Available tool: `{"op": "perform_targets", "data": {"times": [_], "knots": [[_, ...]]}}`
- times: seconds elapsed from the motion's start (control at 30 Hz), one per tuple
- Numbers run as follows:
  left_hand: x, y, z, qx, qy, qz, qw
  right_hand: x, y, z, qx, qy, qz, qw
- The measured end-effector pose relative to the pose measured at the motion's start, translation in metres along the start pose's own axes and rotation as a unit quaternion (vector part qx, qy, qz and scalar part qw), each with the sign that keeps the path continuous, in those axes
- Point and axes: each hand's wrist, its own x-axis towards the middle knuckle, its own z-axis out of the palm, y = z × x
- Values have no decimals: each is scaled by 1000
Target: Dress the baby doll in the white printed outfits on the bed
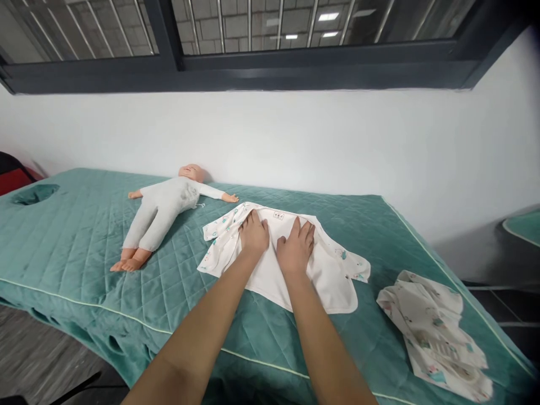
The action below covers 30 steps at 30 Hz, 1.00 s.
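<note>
A small white printed baby garment lies spread on the green quilted bed. My left hand rests flat on its upper middle, fingers together and stretched out. Just to the right, my right hand also presses flat on the cloth with fingers extended. Neither hand holds anything. A baby doll in a pale grey suit lies on its back to the left of the garment, head toward the wall.
A second crumpled printed cloth lies near the bed's right corner. A white wall runs behind the bed under a dark window frame. The bed has a face hole at far left. Floor shows at lower left.
</note>
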Motion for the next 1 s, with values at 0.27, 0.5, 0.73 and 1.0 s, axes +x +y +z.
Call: {"op": "perform_targets", "data": {"times": [0.27,0.5,0.73,1.0], "knots": [[-2,-4,0,1,11,31,999,19,5,-6,-41,18,-29,999],[2,-3,7,35,3,3,999,49,22,6,-56,-8,-99,993],[10,-4,15,33,-32,2,999,49,29,18,-82,-57,-76,992],[44,-11,30,11,-43,49,998,56,30,23,-96,-125,-32,987]]}}
